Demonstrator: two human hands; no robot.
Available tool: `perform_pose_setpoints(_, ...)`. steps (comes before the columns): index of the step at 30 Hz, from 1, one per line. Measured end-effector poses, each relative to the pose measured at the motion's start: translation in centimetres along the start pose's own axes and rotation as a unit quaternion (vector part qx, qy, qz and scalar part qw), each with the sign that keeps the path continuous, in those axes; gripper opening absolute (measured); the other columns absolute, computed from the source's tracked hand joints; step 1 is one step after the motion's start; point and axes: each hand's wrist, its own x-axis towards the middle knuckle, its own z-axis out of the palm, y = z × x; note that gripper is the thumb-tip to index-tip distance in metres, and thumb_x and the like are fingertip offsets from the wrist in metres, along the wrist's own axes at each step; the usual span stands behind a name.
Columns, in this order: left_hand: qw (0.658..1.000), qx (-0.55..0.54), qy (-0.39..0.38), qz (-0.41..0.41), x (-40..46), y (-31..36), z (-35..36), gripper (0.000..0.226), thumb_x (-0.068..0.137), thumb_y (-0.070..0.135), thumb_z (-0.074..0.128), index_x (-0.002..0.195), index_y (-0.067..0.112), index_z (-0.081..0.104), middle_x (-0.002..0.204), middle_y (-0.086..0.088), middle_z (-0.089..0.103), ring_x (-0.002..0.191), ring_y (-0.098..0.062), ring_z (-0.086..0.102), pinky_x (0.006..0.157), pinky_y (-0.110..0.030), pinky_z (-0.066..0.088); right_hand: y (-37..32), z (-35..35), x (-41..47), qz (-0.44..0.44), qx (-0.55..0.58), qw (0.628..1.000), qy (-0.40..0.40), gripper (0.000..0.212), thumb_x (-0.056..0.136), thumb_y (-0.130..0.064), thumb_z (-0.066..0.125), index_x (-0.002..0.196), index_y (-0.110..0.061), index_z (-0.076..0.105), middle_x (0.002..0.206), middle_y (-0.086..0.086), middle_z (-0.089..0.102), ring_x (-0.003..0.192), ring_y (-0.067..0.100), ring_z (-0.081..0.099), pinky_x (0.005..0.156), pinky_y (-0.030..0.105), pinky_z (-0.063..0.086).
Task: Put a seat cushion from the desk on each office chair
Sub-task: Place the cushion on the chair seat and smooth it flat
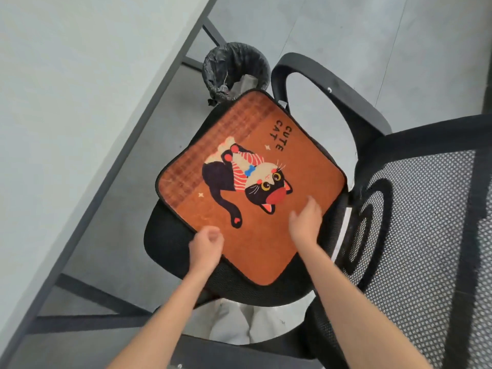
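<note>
Head view. I see the orange cat-print seat cushion (255, 182) (lettered "CUTE CAT") lying on the black mesh office chair (415, 235) seat. My left hand (206, 242) is curled loosely at its near edge; my right hand (306, 222) rests open on it. Grey desk (66, 89) at left.

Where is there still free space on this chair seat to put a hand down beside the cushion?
A bare black strip of the chair seat shows at the front-left corner, between the cushion and the seat edge, beside the left hand. Elsewhere it is crowded: the cushion covers the seat up to the armrest, and the right hand lies on it.
</note>
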Motion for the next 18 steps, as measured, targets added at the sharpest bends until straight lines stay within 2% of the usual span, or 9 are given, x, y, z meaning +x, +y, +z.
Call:
perform_pose_setpoints(2,0.998,0.014,0.055,0.030,2.4,0.6,-1.7,0.028,0.088,0.009,0.054,0.115,0.006,0.057,0.115,-0.012,0.064,0.108,-0.027,0.059,0.095,-0.034,0.043,2.8,2.0,-2.4,0.111,0.027,0.993,-0.007,0.062,0.087,-0.007,0.054,0.141,-0.001,0.024,0.146,0.022,0.030,0.133,0.039,0.030,0.111,0.043,0.026)
perform_pose_setpoints(4,0.994,0.055,0.082,0.052,4.9,1.1,-3.1,0.036,0.087,0.007,0.054,0.123,0.004,0.051,0.125,-0.017,0.058,0.116,-0.030,0.054,0.099,-0.038,0.040,4.6,3.4,-4.3,0.223,0.065,0.972,-0.021,0.065,0.087,-0.011,0.054,0.142,0.001,0.020,0.146,0.024,0.026,0.132,0.042,0.028,0.111,0.044,0.024)
perform_pose_setpoints(7,0.986,0.126,0.090,0.064,7.4,1.3,-4.2,0.043,0.087,0.008,0.054,0.129,0.005,0.047,0.131,-0.020,0.051,0.120,-0.035,0.049,0.101,-0.043,0.039,5.6,4.8,-5.8,0.301,0.126,0.945,-0.027,0.068,0.087,-0.015,0.056,0.142,-0.001,0.020,0.144,0.024,0.029,0.130,0.043,0.031,0.108,0.046,0.027)
perform_pose_setpoints(11,0.983,0.126,0.098,0.085,8.0,1.5,-4.2,0.045,0.087,0.007,0.053,0.131,0.006,0.045,0.138,-0.018,0.044,0.127,-0.033,0.043,0.106,-0.042,0.035,5.5,5.8,-6.6,0.305,0.180,0.934,-0.042,0.076,0.087,-0.016,0.058,0.146,-0.012,0.011,0.138,0.021,0.043,0.125,0.040,0.043,0.104,0.047,0.036)
perform_pose_setpoints(15,0.969,0.166,0.085,0.159,7.2,1.6,-3.3,0.047,0.088,0.008,0.053,0.133,0.008,0.043,0.144,-0.011,0.039,0.134,-0.027,0.034,0.109,-0.039,0.032,5.7,5.0,-6.9,0.251,0.088,0.962,-0.060,0.073,0.089,-0.006,0.047,0.148,-0.022,0.006,0.133,0.018,0.047,0.120,0.037,0.048,0.098,0.045,0.041)
perform_pose_setpoints(18,0.932,0.256,0.011,0.258,6.3,1.3,-2.4,0.054,0.086,0.012,0.058,0.137,0.012,0.040,0.150,-0.007,0.033,0.140,-0.023,0.025,0.113,-0.040,0.026,6.1,3.0,-6.3,0.180,-0.030,0.982,-0.051,0.073,0.088,-0.007,0.045,0.147,-0.028,0.007,0.126,0.012,0.046,0.112,0.033,0.051,0.086,0.045,0.044)
